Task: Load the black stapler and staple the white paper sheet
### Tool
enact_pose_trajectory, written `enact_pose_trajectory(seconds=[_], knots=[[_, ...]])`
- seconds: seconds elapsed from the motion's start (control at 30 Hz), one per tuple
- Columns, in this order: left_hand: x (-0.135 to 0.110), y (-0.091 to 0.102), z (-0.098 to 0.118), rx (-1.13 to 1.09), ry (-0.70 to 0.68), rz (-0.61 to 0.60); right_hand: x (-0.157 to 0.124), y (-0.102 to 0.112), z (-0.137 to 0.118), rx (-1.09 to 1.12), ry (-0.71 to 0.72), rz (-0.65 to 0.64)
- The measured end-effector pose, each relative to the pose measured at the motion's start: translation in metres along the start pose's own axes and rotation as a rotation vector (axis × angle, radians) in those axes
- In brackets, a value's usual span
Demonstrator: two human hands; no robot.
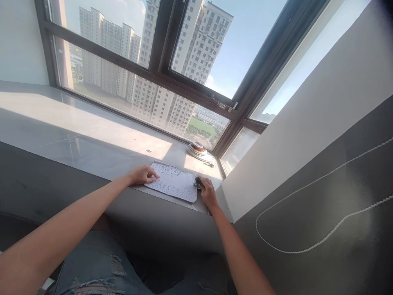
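Sheets of paper (pixel 173 182) covered with writing or print lie on the window sill near its front edge. My left hand (pixel 144 175) grips their left edge, with fingertips on the top sheet. At the opposite edge, my right hand (pixel 209 193) is closed round a small black and metal stapler (pixel 199 182). The stapler's front end meets the paper's right edge; whether its jaws press together is too small to tell. A short strip that looks like staples (pixel 149 150) lies on the sill behind the paper.
A round, low, layered object (pixel 197 150) stands in the sill's corner, with a small dark chain-like thing (pixel 208 164) beside it. Dark window frames (pixel 196 88) rise behind. A white wall (pixel 294 110) bounds the right side, where a beaded blind chain (pixel 288 252) hangs.
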State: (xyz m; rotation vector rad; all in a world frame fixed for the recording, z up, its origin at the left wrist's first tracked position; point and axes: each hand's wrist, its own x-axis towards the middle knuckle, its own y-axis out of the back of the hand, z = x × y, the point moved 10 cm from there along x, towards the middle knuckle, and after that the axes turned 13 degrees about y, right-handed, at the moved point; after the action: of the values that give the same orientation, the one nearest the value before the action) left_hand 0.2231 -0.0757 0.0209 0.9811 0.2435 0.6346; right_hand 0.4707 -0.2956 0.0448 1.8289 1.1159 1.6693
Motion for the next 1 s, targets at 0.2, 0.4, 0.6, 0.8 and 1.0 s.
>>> enact_pose_trajectory(seconds=[0.2,0.4,0.6,0.8,1.0], knots=[[-0.002,0.001,0.003,-0.012,-0.006,-0.017,0.01,-0.01,0.0,0.014,-0.017,0.055],[-0.003,0.002,0.003,-0.003,-0.002,-0.007,0.018,-0.019,-0.002,-0.044,-0.059,0.04],[-0.001,0.001,0.001,0.028,0.0,0.0,0.018,-0.025,0.0,-0.123,-0.089,-0.022],[0.002,0.0,-0.004,0.004,0.011,0.005,0.018,-0.028,-0.005,-0.201,-0.046,-0.042],[0.003,-0.003,-0.005,-0.005,-0.012,0.005,0.018,-0.028,-0.005,-0.226,-0.047,-0.054]])
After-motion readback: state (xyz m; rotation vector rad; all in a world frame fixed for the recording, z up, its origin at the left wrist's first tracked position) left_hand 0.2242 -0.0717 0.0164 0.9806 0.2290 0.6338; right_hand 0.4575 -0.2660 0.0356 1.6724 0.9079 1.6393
